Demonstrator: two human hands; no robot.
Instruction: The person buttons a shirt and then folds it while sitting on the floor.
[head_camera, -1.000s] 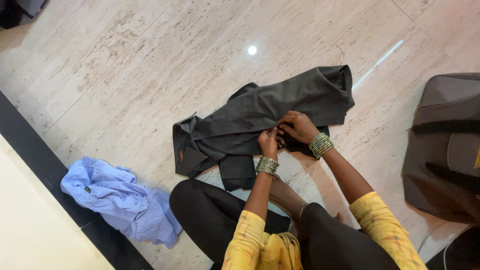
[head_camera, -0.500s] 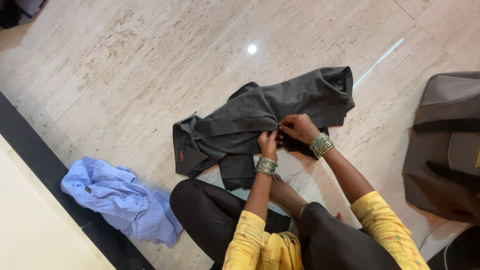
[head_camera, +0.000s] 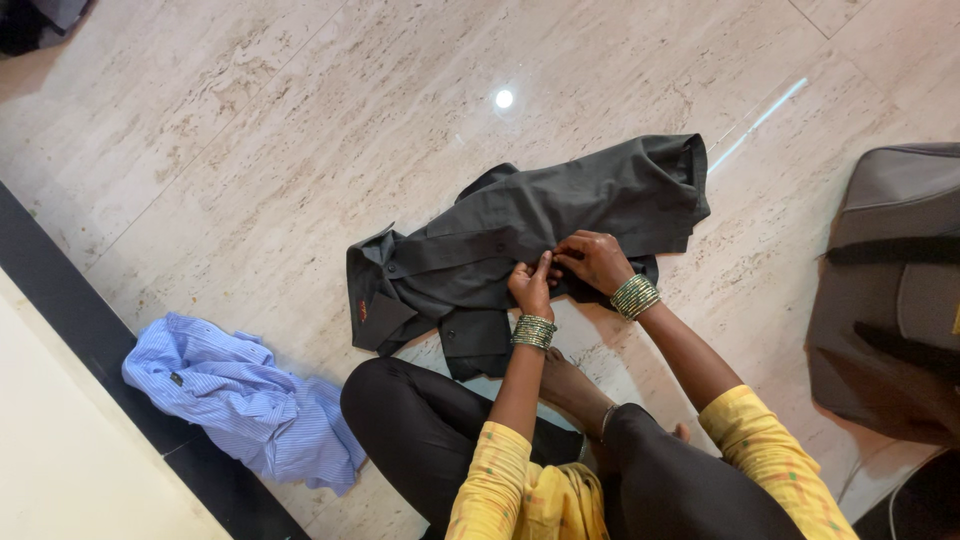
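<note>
The dark grey shirt (head_camera: 520, 235) lies spread on the pale marble floor (head_camera: 250, 130), just in front of the seated person's crossed legs, collar end to the left and hem to the right. Both hands meet on its front opening. The left hand (head_camera: 530, 285) pinches the near edge of the front strip between thumb and fingers; the right hand (head_camera: 593, 260), touching it, is curled over the other edge and grips the cloth.

It looks like a button is being worked here, though the button itself is hidden under the fingers. To do this well, I judge the two edges should be kept flat and lined up, the cloth pulled taut near the fingertips, not bunched.

A small red mark sits on the shirt's chest pocket (head_camera: 362, 311), left of the hands. Left of the shirt lies a crumpled blue striped shirt (head_camera: 240, 400) with a small dark tag. Right of the shirt stands a grey bag (head_camera: 890, 290).
</note>
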